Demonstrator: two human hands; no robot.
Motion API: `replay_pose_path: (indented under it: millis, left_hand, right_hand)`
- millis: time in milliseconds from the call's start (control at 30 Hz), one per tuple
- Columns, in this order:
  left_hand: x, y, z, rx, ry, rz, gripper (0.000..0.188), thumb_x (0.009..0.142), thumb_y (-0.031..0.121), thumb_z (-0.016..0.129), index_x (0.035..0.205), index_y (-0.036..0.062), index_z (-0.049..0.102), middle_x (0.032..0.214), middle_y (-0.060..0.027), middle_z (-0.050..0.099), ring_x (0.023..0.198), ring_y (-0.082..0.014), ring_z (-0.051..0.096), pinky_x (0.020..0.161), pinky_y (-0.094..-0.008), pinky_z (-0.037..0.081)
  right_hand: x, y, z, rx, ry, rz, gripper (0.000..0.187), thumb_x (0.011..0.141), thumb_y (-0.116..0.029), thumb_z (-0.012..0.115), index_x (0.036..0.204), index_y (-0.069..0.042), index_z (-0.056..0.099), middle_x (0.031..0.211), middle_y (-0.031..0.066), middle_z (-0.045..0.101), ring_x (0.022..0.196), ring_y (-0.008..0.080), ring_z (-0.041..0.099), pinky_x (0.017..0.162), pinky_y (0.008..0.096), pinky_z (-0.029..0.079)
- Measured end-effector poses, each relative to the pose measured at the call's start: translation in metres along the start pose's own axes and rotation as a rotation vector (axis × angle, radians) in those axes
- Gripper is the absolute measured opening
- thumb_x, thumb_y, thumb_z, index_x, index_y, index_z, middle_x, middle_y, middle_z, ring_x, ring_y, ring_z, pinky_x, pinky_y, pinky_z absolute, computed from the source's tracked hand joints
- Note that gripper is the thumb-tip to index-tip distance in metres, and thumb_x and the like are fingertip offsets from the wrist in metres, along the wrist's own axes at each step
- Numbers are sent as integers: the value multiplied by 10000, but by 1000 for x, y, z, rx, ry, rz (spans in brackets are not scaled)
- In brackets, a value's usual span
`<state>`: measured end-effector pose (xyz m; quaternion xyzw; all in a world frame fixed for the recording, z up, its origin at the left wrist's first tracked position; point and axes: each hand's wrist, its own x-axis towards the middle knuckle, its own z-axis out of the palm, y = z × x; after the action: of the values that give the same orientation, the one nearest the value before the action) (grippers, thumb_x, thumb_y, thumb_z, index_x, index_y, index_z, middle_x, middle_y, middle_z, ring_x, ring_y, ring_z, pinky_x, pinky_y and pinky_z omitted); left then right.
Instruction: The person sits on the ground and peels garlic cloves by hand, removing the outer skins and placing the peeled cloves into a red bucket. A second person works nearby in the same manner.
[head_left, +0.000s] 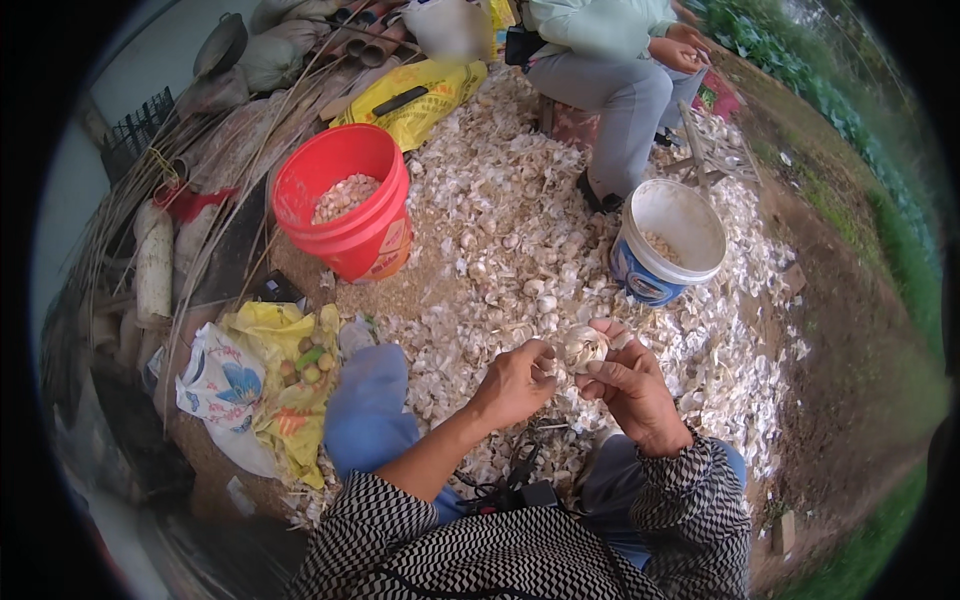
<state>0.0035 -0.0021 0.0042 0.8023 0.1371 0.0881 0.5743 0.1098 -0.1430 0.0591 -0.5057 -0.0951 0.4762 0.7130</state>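
A whole garlic bulb [583,348] with papery white skin is held up in front of me over the heap. My right hand [635,390] grips it from the right, thumb on the near side and fingers behind. Just left of the bulb, my left hand [513,388] has its fingers curled in toward the thumb; what they hold, if anything, is too small to make out. Beneath both hands spreads a thick layer of garlic bulbs and loose skins [480,290].
Pale cloves lie in a red bucket [390,215] at far left and a white-and-blue bucket [625,235] at right. A seated person [610,75] works at the back. Yellow bags [262,340] with round fruit sit at left; a wooden stool [700,150] stands back right.
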Motion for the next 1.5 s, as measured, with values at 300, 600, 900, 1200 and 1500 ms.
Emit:
replay_pose_path:
  millis: [300,600,900,1200,1500]
  left_hand:
    - [-1,15,-6,-857,-104,-122,355,884,130,534,1172,-67,468,823,-86,613,667,-112,609,562,-230,529]
    - [-6,9,-1,-827,-84,-187,320,904,90,429,1176,-72,479,841,-100,608,625,-117,601,503,-236,530]
    - [-9,24,-11,-1121,-134,-259,439,849,87,374,1262,-60,388,926,-103,586,719,-171,586,570,-262,502]
    - [-7,20,-10,-1076,-136,-280,434,830,88,531,1226,-54,428,967,-110,600,750,-153,602,616,-252,533]
    - [-10,12,-5,-893,-68,-216,366,810,98,564,1132,-70,512,872,-99,625,616,-112,612,514,-219,536]
  right_hand:
    - [2,16,6,-354,-49,-193,423,773,-8,626,1160,-1,455,771,8,551,649,55,504,563,185,406]
    - [2,24,15,-508,-33,-252,327,775,-27,613,1080,21,507,824,55,605,655,78,578,540,198,448]
    - [4,3,10,-118,25,15,370,799,-56,522,1157,10,456,857,79,612,595,126,557,531,212,447]
    - [5,8,2,-279,-76,-15,426,841,-75,568,1232,-4,413,956,70,597,690,108,572,624,230,480]
    - [6,24,4,-569,-118,-209,452,764,-44,647,1179,9,475,821,90,628,692,95,589,592,227,478]
